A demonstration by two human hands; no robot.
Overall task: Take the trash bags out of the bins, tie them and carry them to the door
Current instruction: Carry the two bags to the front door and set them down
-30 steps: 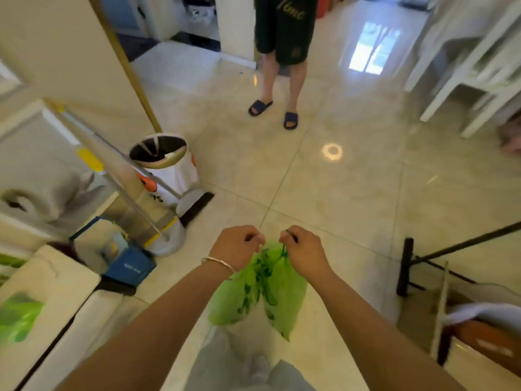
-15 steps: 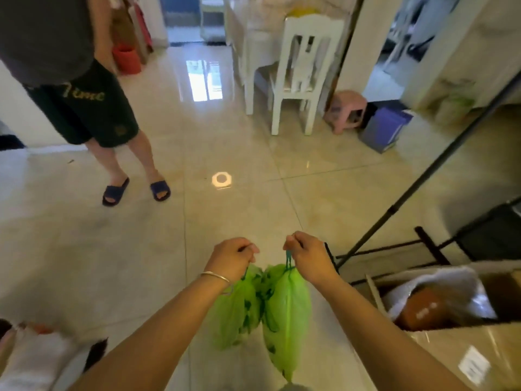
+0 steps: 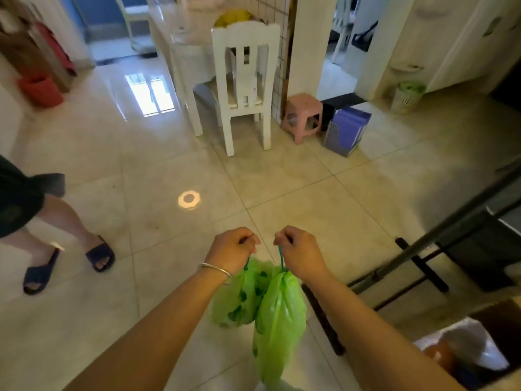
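Observation:
Two green trash bags hang in front of me above the tiled floor. My left hand (image 3: 232, 246) is closed on the drawstring of the left green bag (image 3: 239, 300), which shows dark contents through the plastic. My right hand (image 3: 300, 249) is closed on the blue-green drawstring of the right green bag (image 3: 279, 331), which hangs lower and longer. Both bag mouths are cinched. A small bin lined with a green bag (image 3: 407, 95) stands at the far right by a white cabinet.
A person in dark shorts and blue slippers (image 3: 98, 253) stands at the left. Ahead are a white chair (image 3: 244, 86), a pink stool (image 3: 303, 115) and a purple box (image 3: 346, 131). A black stand (image 3: 417, 266) and an open cardboard box (image 3: 465, 354) are at the right.
My view has swung right and forward: the bin by the mirror is out of sight, the person has shifted to the left edge, and the chair is nearer. Both hands keep holding the bags.

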